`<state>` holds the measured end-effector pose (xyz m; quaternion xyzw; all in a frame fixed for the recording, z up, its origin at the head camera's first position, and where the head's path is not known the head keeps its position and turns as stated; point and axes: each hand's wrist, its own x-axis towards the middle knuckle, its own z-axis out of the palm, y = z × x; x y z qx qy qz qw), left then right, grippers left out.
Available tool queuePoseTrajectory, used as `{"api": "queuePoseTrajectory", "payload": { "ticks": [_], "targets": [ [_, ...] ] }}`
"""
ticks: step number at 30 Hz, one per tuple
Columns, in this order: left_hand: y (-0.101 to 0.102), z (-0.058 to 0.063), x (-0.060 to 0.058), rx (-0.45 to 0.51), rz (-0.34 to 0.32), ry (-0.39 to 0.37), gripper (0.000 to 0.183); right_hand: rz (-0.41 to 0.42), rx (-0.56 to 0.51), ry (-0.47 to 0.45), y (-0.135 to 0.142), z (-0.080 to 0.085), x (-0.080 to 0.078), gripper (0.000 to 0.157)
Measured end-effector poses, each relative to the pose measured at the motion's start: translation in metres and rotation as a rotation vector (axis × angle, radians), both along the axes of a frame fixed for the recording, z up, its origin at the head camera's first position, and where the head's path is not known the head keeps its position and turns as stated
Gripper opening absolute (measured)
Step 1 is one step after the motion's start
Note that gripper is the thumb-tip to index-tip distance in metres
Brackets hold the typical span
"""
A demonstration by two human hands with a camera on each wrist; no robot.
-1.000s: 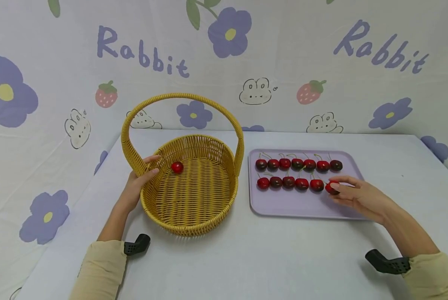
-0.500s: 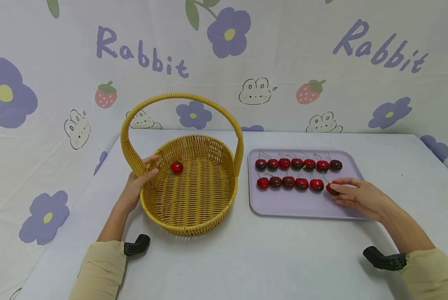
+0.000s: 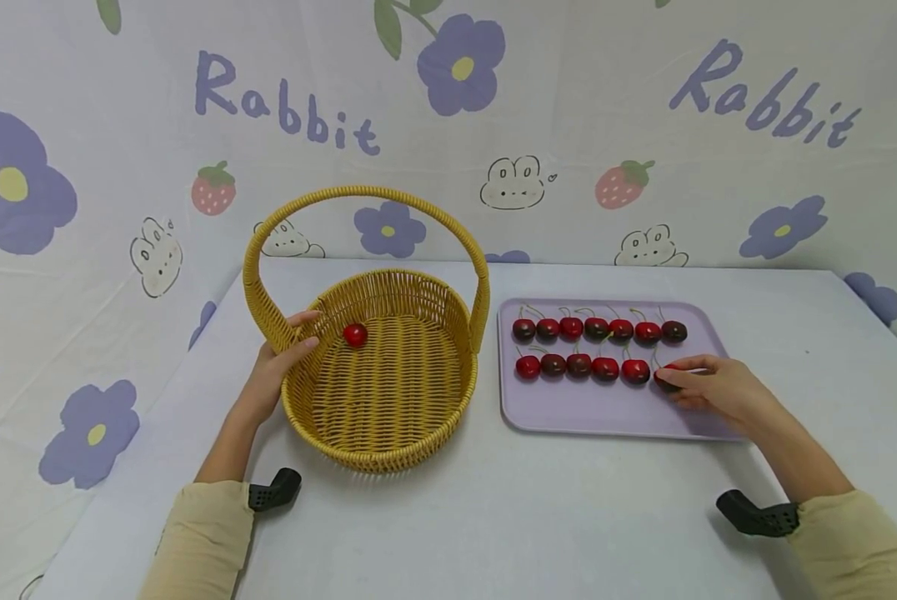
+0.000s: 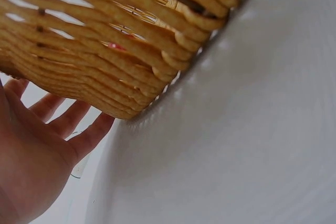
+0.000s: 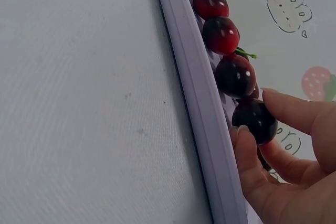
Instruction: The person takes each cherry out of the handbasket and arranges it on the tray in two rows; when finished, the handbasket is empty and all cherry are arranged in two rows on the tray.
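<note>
At the left stands a yellow woven basket (image 3: 388, 392) with a tall arched handle (image 3: 366, 192). My left hand (image 3: 272, 371) grips its left side by the foot of the handle; in the left wrist view, the fingers (image 4: 86, 135) lie against the outer weave. One red cherry (image 3: 354, 335) lies inside the basket. On the right, a lilac tray (image 3: 591, 417) bears two rows of dark red cherries (image 3: 604, 369) with stems. With thumb and fingertips my right hand (image 3: 726, 392) pinches the cherry (image 5: 254, 120) at the right end of the front row, partly covered by the fingers.
Basket and tray stand side by side on a white-covered table (image 3: 493, 517), a narrow gap between them. Behind hangs a cloth (image 3: 568, 108) printed with flowers, rabbits and strawberries. A black wrist device (image 3: 756, 514) sits at each sleeve.
My right wrist and forearm have shifted slightly left. The pinched cherry has moved slightly right and turned, its stem now pointing up. My left hand and the basket stay in place.
</note>
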<state>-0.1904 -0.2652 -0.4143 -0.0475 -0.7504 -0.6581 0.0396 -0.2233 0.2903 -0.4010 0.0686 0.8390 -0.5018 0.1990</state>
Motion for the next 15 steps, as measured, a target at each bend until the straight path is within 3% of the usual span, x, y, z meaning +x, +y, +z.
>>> {"api": "queuePoseTrajectory", "payload": {
  "ticks": [15],
  "targets": [
    [-0.0003,-0.0003,-0.0003,-0.006,0.001,-0.014,0.049,-0.061,0.001,0.023,-0.0051,-0.0024,-0.0011,0.065]
  ]
}}
